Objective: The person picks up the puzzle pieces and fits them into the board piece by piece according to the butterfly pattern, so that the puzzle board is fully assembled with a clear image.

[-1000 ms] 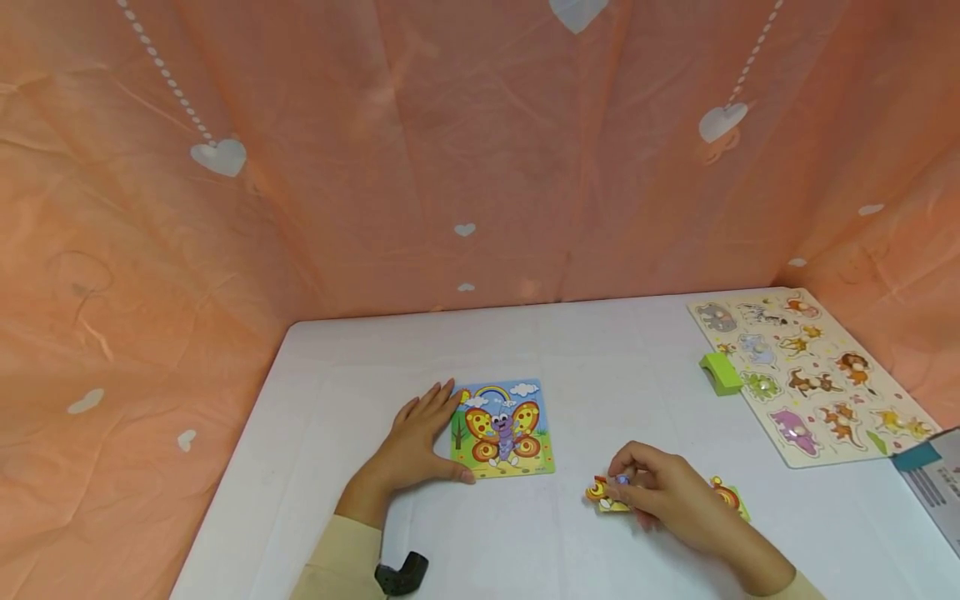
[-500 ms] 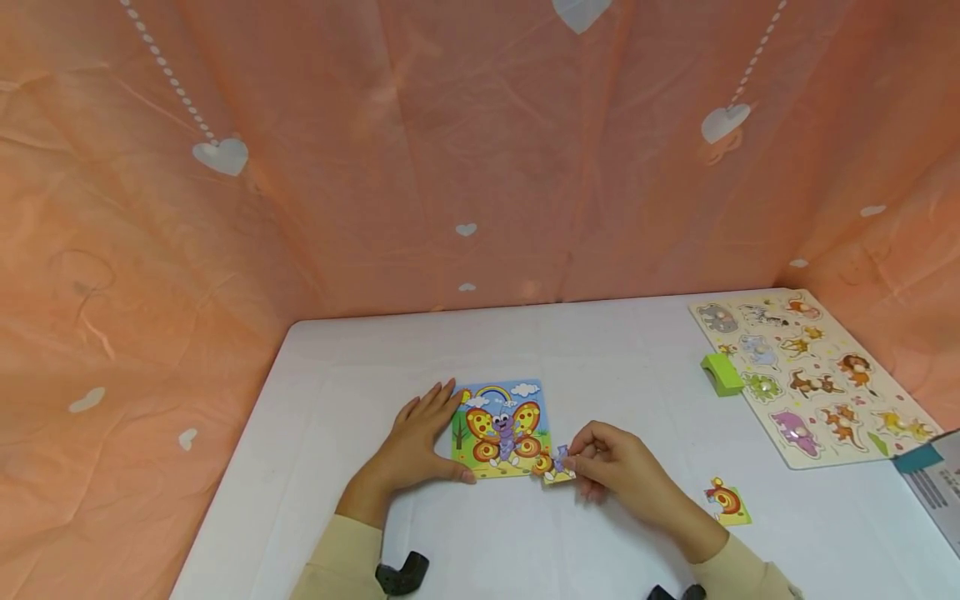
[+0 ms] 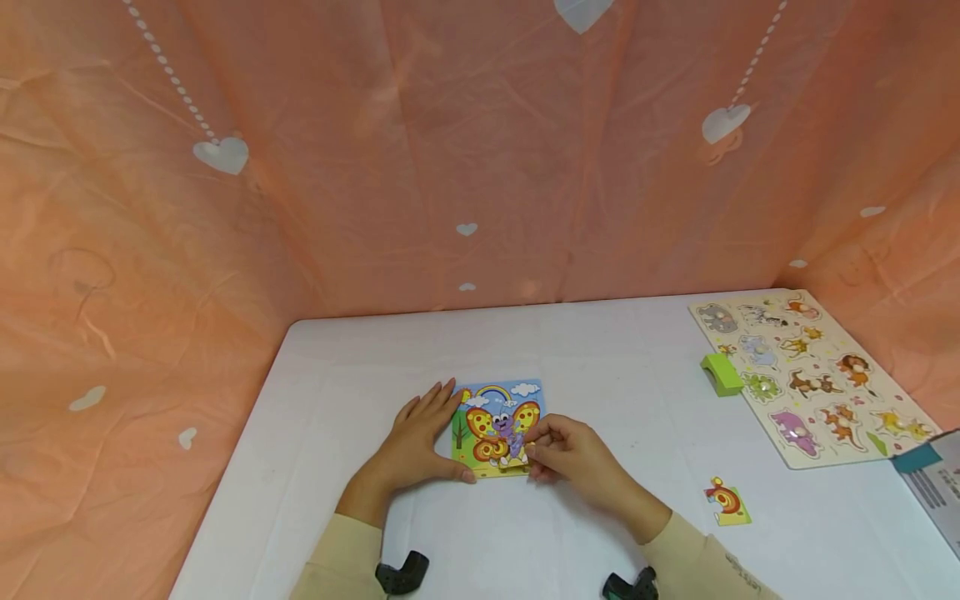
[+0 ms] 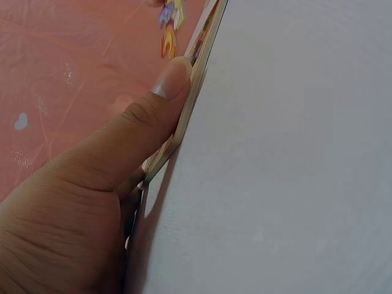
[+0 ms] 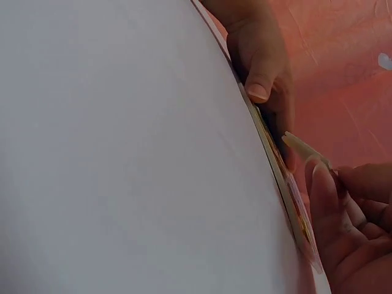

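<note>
A small square butterfly puzzle board [image 3: 525,389] lies mid-table in the head view. My left hand [image 3: 420,437] rests along its left side, fingers spread and straight, the thumb [image 4: 171,79] touching its near edge in the left wrist view. Between thumb and fingertips, my right hand [image 3: 566,450] pinches a puzzle piece [image 3: 497,450] printed with part of the butterfly's body and an orange swirl. The piece overlaps the board's lower half in the head view. From the right wrist view, that piece [image 5: 306,150] is tilted and raised above the board.
Right of my right hand lies a loose puzzle piece [image 3: 727,502] with an orange swirl. A green arched block [image 3: 722,374] sits against the large animal peg board [image 3: 817,400] at the right. Beside that, a grey and teal box [image 3: 933,483] stands at the table's right side.
My right hand has carried the puzzle piece leftward, from the table right of the butterfly board to over its lower half. My left hand and the board have stayed put.
</note>
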Available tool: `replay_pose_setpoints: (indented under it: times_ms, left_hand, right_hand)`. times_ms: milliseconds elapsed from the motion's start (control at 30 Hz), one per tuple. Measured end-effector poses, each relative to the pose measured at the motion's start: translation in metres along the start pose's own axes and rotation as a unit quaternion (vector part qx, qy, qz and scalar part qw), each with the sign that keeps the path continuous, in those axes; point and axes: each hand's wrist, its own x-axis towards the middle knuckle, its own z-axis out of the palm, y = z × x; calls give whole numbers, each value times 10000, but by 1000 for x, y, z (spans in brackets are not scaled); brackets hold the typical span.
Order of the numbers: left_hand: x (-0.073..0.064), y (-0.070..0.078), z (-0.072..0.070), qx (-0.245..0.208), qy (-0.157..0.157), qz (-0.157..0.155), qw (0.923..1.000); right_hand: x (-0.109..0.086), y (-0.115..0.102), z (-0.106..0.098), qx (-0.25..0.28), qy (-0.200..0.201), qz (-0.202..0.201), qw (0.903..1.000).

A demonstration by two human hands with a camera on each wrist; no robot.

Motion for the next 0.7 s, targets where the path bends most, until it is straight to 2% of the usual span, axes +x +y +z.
replay_pose_setpoints:
  times_ms: [467, 567, 700]
  left_hand:
    - [0, 0, 0, -43, 31, 14, 10000]
    - [0, 0, 0, -56, 33, 15, 10000]
    - [1, 0, 1, -46, 41, -19, 10000]
  right_hand:
    - [14, -3, 18, -191, 68, 37, 9998]
    - [14, -2, 19, -383, 79, 24, 9992]
    - [13, -4, 18, -936, 173, -13, 9955]
